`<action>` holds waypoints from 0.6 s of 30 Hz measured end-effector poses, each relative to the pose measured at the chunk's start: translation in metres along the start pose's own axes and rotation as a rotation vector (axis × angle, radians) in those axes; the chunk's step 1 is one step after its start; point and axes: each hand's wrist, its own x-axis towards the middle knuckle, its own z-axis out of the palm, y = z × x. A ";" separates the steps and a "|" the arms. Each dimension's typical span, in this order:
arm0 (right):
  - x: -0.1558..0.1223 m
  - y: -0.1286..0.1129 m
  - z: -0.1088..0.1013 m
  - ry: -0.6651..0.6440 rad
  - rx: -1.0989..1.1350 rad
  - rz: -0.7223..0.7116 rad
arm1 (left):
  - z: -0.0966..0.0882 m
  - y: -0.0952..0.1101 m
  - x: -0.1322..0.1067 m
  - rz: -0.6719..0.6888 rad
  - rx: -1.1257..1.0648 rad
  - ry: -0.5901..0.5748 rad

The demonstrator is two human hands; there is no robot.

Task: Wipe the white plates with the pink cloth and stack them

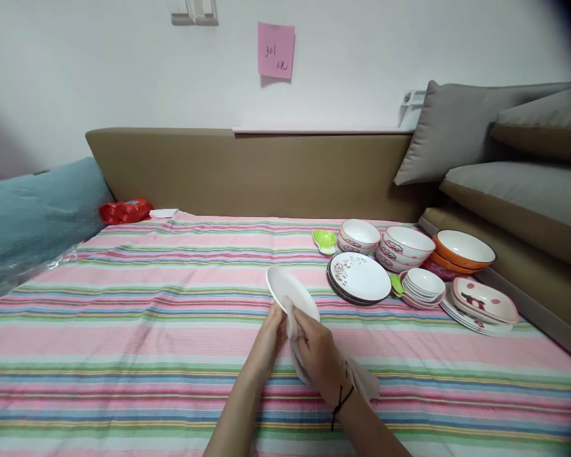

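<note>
A white plate (285, 284) is held tilted above the striped cloth, in the middle of the head view. My left hand (273, 333) grips its near left edge from below; part of those fingers is hidden behind the plate. My right hand (315, 346) is closed on a pale wiping cloth (364, 379) and presses it against the plate's face. The cloth's loose end hangs down to the right, under my wrist. Just right of the plate lies a stack of dark-rimmed plates (360, 277), the top one white with a brown flower pattern.
At right stand stacked white bowls (408, 244), orange bowls (465, 249), small white bowls (424, 284), strawberry-patterned dishes (486, 301) and a green dish (324, 240). Grey cushions (518, 190) border the right side. A red package (126, 211) lies far left, by a blue cushion (38, 209).
</note>
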 end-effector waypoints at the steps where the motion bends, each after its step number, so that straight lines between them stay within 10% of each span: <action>1: -0.002 0.005 0.004 -0.010 -0.032 -0.024 | 0.001 -0.001 0.001 0.002 0.004 0.016; 6: -0.003 0.041 0.017 -0.009 -0.218 0.003 | -0.003 0.003 0.004 -0.036 0.115 0.158; 13: 0.003 0.004 -0.002 -0.058 0.008 -0.012 | 0.003 -0.001 0.004 0.006 -0.064 0.066; 18: -0.004 0.028 0.008 -0.077 -0.171 -0.003 | 0.010 -0.007 0.006 -0.065 -0.113 0.034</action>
